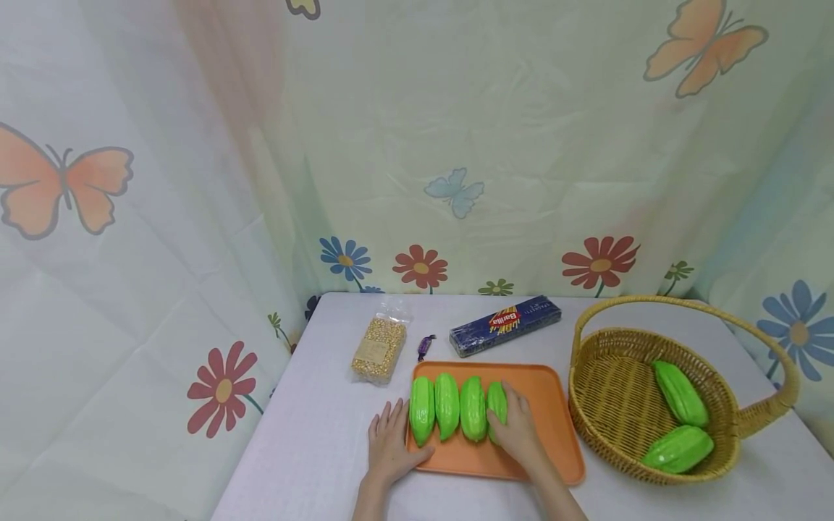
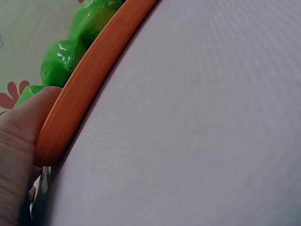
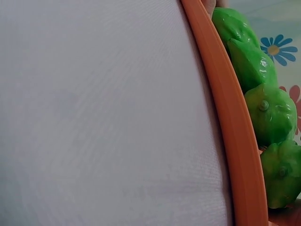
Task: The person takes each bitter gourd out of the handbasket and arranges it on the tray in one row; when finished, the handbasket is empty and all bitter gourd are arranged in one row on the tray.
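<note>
Four glossy green ridged gourds stand side by side, lengthwise, on an orange tray (image 1: pixel 547 420). My right hand (image 1: pixel 520 432) grips the rightmost gourd (image 1: pixel 496 409), thumb on its left side and fingers along its right. Left of it lie the third gourd (image 1: pixel 473 409), the second gourd (image 1: pixel 447 405) and the leftmost gourd (image 1: pixel 422 411). My left hand (image 1: pixel 389 443) rests at the tray's left edge, fingers straight and spread, thumb over the front rim. In the left wrist view the thumb (image 2: pixel 40 106) lies across the tray's rim (image 2: pixel 87 89). The right wrist view shows the gourds' near ends (image 3: pixel 270 113) behind the rim.
A wicker basket (image 1: pixel 612 449) with a tall handle stands right of the tray, two more green gourds (image 1: pixel 680 394) inside. Behind the tray lie a blue Barilla spaghetti pack (image 1: pixel 504 325), a small purple wrapped candy (image 1: pixel 425 346) and a bag of yellow grains (image 1: pixel 380 350). Printed curtains surround the table.
</note>
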